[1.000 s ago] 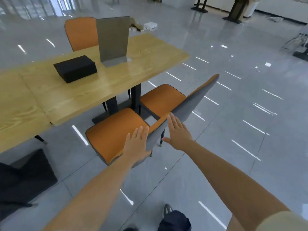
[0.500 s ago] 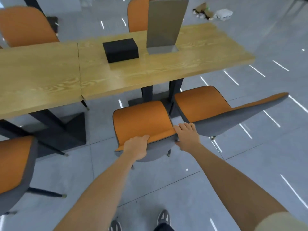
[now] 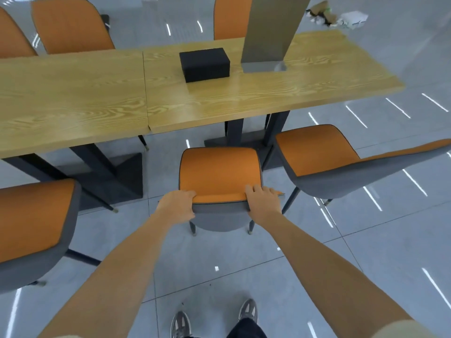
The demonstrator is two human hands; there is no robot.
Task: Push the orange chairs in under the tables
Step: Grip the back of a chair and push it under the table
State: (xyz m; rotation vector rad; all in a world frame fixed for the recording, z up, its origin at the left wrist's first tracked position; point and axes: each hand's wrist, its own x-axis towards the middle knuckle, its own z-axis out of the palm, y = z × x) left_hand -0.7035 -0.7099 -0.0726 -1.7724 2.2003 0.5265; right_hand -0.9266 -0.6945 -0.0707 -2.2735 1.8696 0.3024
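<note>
Since half a sec ago the middle chair (image 3: pixel 219 172) has swung round square to the right table (image 3: pixel 268 101), and both my hands have settled on the top edge of its backrest. Left hand (image 3: pixel 177 206) grips the left end, fingers curled over the rim and thumb on the grey back. Right hand (image 3: pixel 263 203) grips the right end the same way, fingers hooked over onto the orange side. Both are clamped on, nothing loose.

Chair sits just in front of me, seat pointing at the table legs. Its front edge looks short of the tabletop edge, so I'd say it's not under yet.

Progress, as I judge it: early. This one is lined up and only needs a straight shove fwd. Right chair (image 3: pixel 317 152) stands turned sideways and clear of the table, so it needs turning and pushing. Left chair (image 3: pixel 34 215) is also out, by the left table (image 3: pixel 68 98). Far chairs (image 3: pixel 70 25) are on the opp. side, and I can't tell how far in they are. Black box (image 3: pixel 205 64) and grey stand (image 3: pixel 271 28) sit on the right table.
</note>
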